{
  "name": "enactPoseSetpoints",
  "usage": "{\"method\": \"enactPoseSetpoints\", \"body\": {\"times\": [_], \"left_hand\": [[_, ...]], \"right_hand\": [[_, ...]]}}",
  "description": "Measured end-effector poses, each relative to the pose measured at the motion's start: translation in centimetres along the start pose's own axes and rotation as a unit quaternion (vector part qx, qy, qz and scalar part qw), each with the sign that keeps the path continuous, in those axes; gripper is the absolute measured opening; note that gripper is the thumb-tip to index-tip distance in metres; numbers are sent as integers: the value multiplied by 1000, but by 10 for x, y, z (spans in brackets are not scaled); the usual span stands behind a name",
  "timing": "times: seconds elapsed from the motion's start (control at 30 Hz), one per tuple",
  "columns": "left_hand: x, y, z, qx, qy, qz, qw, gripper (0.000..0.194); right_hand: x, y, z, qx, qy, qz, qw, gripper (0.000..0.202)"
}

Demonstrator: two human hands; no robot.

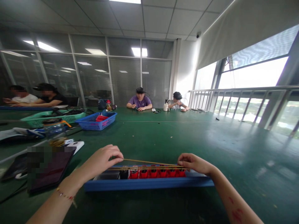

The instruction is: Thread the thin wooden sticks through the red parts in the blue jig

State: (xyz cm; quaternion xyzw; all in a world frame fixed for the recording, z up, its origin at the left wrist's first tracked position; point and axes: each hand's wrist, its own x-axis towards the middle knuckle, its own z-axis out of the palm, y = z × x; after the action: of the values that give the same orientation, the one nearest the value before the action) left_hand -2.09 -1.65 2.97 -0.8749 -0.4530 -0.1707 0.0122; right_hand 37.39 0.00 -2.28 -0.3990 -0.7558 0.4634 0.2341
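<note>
A long blue tray lies on the green table, holding a row of several red pieces and one black piece at its left. Thin yellowish strands run lengthwise above the row. One strand slants over the tray between both hands. My left hand pinches its left end, raised above the tray's back edge. At the other end, my right hand is closed on the strand, low over the tray's right part. Its fingertips are partly hidden.
Left of the tray are a dark tablet, a glass jar, a blue basket with red items and a green basket with cables. Two people sit across the table, others at the far left.
</note>
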Motion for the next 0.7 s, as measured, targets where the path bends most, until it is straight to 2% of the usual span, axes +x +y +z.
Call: {"method": "enactPoseSetpoints", "body": {"times": [0.17, 0.23, 0.3, 0.37, 0.47, 0.6, 0.7], "left_hand": [[-1, -8, -4, 77, 134, 48, 987, 24], [-1, -16, -8, 101, 183, 37, 977, 24], [1, -25, -13, 114, 207, 11, 972, 24], [6, -32, -14, 113, 198, -15, 974, 24], [19, -42, -6, 85, 138, -44, 986, 24], [38, -51, 20, 48, 42, -90, 994, 21], [46, -56, 41, 32, -4, -118, 993, 17]], "right_hand": [[-1, -3, 0, 2, -1, 1, 1000, 33], [-2, -4, -1, 3, 0, 4, 1000, 34], [-3, -4, -3, -1, 3, 7, 1000, 35], [-5, -4, -5, -11, 5, 8, 1000, 36], [-7, -1, -8, -20, 5, 9, 1000, 35], [-10, -1, -10, -36, 2, 13, 999, 33], [-11, -2, -10, -60, -1, 25, 998, 35]]}}
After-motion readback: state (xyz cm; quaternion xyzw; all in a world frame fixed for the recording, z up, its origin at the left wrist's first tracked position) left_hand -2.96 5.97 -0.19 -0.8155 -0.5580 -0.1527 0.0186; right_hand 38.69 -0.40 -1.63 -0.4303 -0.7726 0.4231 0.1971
